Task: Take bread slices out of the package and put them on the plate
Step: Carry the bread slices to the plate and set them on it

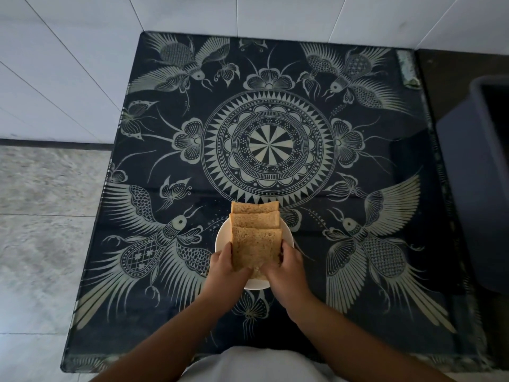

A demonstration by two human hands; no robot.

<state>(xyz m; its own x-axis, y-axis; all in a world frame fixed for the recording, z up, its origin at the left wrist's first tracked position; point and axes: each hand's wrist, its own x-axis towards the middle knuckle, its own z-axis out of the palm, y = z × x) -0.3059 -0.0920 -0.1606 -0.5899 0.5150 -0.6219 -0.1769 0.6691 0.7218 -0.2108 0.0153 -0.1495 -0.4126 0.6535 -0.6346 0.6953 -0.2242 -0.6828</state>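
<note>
Gripping: your left hand [228,267] and right hand [286,267] clamp fingers on the near slice [254,248].
Plate [221,239]: near table [385,150] edge, slices fanned.

Dim, cool, even lighting is recorded, with no hard shadows. Faint sheen is seen on the glass-topped bench [358,150], strongest along its right edge. Wide-angle distortion bows the lines of the wall tiles [68,64] left of the bench. Focus is softened beyond its corners.
</note>
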